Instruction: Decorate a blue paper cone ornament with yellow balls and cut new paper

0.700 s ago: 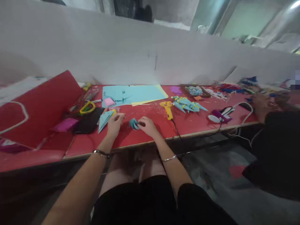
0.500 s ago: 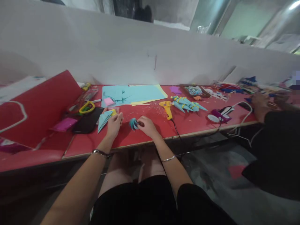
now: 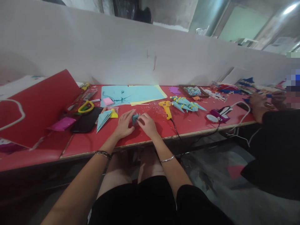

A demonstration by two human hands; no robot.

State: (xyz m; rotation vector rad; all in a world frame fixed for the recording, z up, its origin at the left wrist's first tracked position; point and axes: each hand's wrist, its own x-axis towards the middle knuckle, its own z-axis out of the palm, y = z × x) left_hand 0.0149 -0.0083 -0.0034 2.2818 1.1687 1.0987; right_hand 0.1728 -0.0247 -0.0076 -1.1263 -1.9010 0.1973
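Between my two hands is a small blue curled paper piece [image 3: 135, 118], with thin strips or petals, just above the red table. My right hand [image 3: 148, 125] is closed on its right side, the fingers pinched together. On its left, my left hand [image 3: 124, 124] is open, thumb and fingers apart and curved toward the piece; whether the fingertips touch it I cannot tell. Folded light-blue paper cones [image 3: 103, 120] lie left of my left hand, beside a yellow paper pad [image 3: 114, 113]. A yellow glue gun [image 3: 166, 109] rests to the right of my right hand.
Blue paper sheets [image 3: 140, 93] lie at the back. Right of the glue gun are bundled blue paper cones [image 3: 187, 104], a scrap tray [image 3: 194, 91] and a purple box [image 3: 220, 115]. A black phone [image 3: 86, 121] and yellow-handled scissors [image 3: 86, 107] lie left. A co-worker's hands [image 3: 260, 101] are far right.
My left hand has left the light-blue folded cones and yellow pad, moving right to the blue curled paper piece. My right hand has shifted slightly, the piece rising a little with it.
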